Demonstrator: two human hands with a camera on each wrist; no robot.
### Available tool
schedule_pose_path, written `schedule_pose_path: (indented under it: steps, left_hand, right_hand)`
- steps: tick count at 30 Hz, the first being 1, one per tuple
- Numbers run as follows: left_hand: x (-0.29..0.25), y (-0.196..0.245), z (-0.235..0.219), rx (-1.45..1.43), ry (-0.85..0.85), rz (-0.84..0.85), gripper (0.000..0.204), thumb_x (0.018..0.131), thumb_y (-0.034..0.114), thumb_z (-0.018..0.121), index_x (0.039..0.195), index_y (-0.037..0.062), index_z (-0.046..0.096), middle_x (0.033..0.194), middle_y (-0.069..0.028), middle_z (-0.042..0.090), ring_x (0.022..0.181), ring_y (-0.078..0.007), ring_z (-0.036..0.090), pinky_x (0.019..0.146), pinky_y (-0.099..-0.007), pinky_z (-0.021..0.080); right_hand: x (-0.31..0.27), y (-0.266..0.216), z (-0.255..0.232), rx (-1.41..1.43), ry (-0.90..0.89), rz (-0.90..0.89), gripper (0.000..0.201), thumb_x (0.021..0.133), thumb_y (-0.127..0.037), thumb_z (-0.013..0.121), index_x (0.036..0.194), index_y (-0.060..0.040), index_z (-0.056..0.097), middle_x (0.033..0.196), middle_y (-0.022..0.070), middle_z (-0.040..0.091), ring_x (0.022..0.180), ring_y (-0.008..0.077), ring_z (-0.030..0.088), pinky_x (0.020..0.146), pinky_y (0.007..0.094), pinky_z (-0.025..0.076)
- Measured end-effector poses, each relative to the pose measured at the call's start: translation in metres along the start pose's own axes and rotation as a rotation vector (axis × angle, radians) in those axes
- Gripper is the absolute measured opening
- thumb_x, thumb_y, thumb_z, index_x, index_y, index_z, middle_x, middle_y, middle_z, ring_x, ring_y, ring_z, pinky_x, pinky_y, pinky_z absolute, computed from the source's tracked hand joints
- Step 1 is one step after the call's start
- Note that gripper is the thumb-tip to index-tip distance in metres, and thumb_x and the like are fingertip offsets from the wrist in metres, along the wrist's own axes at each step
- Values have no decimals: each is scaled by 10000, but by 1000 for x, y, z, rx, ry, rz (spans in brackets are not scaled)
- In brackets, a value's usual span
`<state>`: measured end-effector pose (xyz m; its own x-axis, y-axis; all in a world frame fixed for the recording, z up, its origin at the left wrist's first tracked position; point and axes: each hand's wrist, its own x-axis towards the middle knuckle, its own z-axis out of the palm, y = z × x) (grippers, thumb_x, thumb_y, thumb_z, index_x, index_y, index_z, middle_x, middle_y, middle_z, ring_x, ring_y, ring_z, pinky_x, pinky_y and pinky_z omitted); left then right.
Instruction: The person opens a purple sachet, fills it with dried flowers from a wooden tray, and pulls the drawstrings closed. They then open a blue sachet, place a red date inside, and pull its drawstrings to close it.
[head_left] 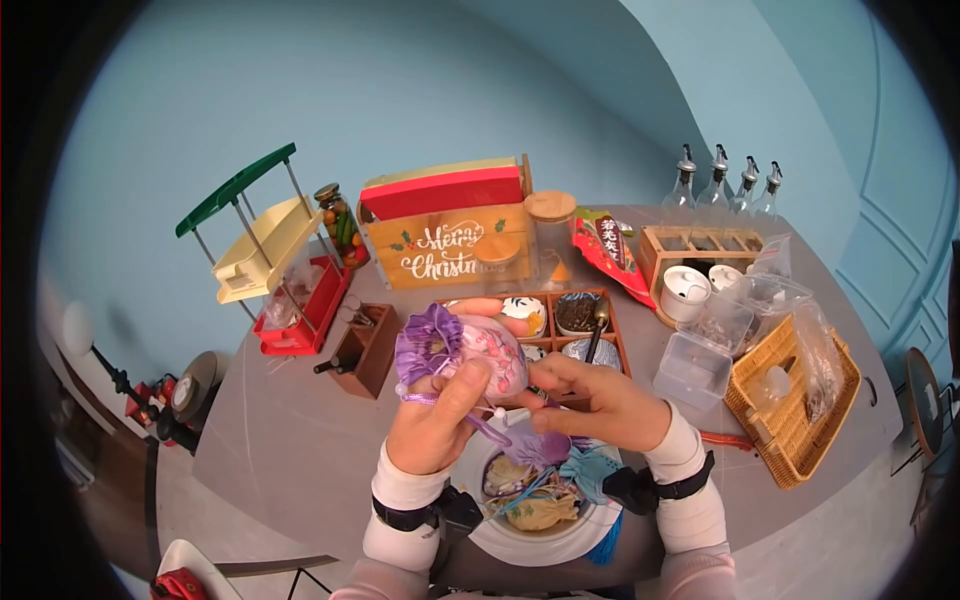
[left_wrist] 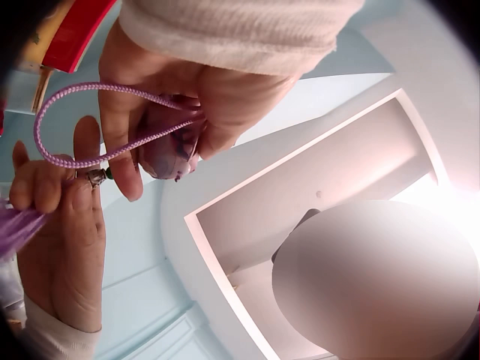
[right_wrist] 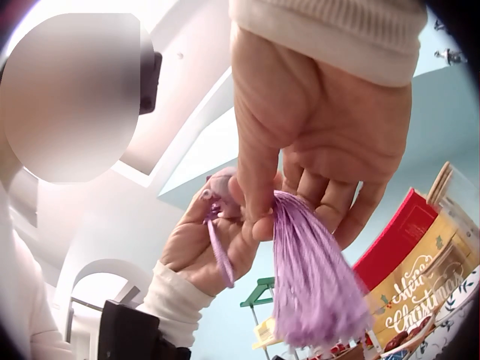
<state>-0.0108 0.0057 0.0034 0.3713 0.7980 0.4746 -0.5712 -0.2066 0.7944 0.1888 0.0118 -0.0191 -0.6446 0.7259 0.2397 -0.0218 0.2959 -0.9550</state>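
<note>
My left hand (head_left: 432,430) holds a small purple drawstring pouch (head_left: 495,360) with pink embroidery, its ruffled purple top (head_left: 425,350) towards the left. A lilac cord loop (left_wrist: 56,112) hangs from the pouch in the left wrist view. Thumb and fingers of my right hand (head_left: 610,402) pinch the top of a lilac tassel (right_wrist: 315,277), close to the pouch's lower end. A small green bead (left_wrist: 109,173) shows between the two hands. Below them stands a white bowl (head_left: 480,540) with several pouches, among them a blue one (head_left: 592,470) and a yellowish one (head_left: 545,512).
Behind the hands is a divided wooden box (head_left: 622,335) with dried goods and a scoop. A wicker tray (head_left: 745,385), clear plastic boxes (head_left: 692,378) and white cups (head_left: 685,292) stand right. To the left are a small wooden box (head_left: 372,350) and a red-and-green stand (head_left: 325,310).
</note>
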Motion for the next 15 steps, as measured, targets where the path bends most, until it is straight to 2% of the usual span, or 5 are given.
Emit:
schedule_pose_path:
  steps: [8, 10, 11, 13, 15]
  left_hand:
    - [-2, 3, 4, 120, -70, -143, 397, 947, 152, 533, 1289, 0, 399, 1099, -130, 558, 889, -228, 642, 662, -324, 539]
    - [0, 0, 4, 202, -77, -169, 504, 896, 280, 611, 1265, 4, 405, 1172, -194, 531, 805, -307, 661, 582, -347, 557]
    - [0, 0, 3, 202, -79, -170, 504, 896, 280, 611, 1265, 4, 405, 1172, -194, 531, 805, -307, 661, 582, -347, 557]
    - [1, 0, 2, 162, -165, -223, 345, 960, 129, 516, 1266, -5, 430, 983, -91, 586, 890, -183, 635, 689, -299, 530]
    - [0, -1, 3, 170, -170, -267, 350, 959, 126, 517, 1271, -4, 425, 990, -91, 586, 900, -183, 634, 701, -293, 527]
  right_hand:
    - [-19, -20, -28, -84, 125, -15, 209, 942, -83, 526, 1134, -36, 593, 910, 3, 604, 796, 65, 530, 717, 219, 444]
    - [-21, -23, -31, -145, 128, -14, 203, 943, -90, 519, 1117, -36, 607, 882, -1, 602, 782, 70, 526, 710, 222, 441]
    - [-22, -23, -31, -145, 130, -14, 203, 943, -90, 519, 1117, -36, 607, 882, -1, 602, 782, 70, 526, 710, 222, 441]
    - [-23, -23, -30, -151, 170, -69, 198, 937, -98, 528, 1101, -35, 620, 867, 4, 599, 769, 75, 523, 707, 225, 444]
    - [-23, -22, -30, -165, 181, -85, 199, 931, -94, 532, 1097, -34, 622, 871, 9, 600, 767, 76, 527, 706, 227, 446]
